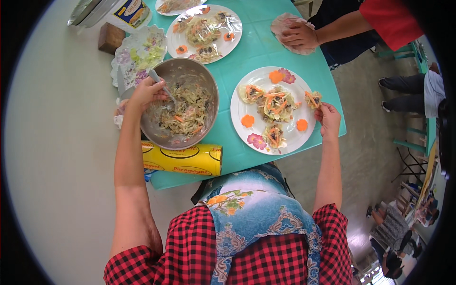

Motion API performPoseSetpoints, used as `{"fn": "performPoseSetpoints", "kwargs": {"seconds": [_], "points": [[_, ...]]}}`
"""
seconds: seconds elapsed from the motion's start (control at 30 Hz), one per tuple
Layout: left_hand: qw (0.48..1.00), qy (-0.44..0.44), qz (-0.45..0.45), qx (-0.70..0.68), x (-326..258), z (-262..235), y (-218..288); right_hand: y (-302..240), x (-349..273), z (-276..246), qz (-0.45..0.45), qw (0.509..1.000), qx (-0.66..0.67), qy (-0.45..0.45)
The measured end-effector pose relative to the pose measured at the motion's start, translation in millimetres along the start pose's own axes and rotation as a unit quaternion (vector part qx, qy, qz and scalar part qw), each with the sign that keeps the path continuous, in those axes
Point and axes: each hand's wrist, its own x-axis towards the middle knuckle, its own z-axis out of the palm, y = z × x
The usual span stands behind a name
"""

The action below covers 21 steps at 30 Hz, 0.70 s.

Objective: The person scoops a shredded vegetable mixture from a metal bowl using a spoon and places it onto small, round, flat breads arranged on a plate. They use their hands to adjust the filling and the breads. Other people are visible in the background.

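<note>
Left hand is closed round the handle of one grey utensil; its lower end sits buried in the salad mixture, so whether it is a spoon or a fork cannot be told. The right hand pinches one small salad portion between thumb and fingertips, at the right rim of the near plate. Three other portions lie on that round white plate: one at the upper left, a larger one in the middle, one at the bottom. Three orange carrot flowers are set around them, and two pink floral prints show near the rim. The held portion is a loose clump of pale shreds, orange carrot strips and dark bits; the mixture in the one round metal bowl looks moist, with smears up the inner wall. Beyond stand two more white plates of salad, one wrapped plate under clear film and one cropped plate at the top edge. One scalloped plate holds green shreds beside the bowl; one yellow roll lies in front of it. One co-worker's hand rests on one pale cloth across the turquoise table.
</note>
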Motion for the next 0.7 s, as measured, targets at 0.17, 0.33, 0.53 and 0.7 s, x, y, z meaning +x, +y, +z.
{"fn": "performPoseSetpoints", "kwargs": {"seconds": [0.17, 0.33, 0.53, 0.7], "points": [[0.996, 0.004, 0.024, -0.083, -3, -9, -12, 2, 2, 0, 0.000, 1.000, 0.006, -0.001], [0.992, 0.027, 0.053, -0.109, -12, -3, -21, 2, 3, 0, 0.002, 1.000, 0.011, -0.001], [0.973, 0.139, 0.091, -0.160, -40, 27, -27, 1, 1, -1, 0.001, 1.000, 0.006, 0.004], [0.951, 0.175, 0.096, -0.238, -40, 28, -41, 2, 0, 0, -0.006, 1.000, 0.014, -0.003]]}}
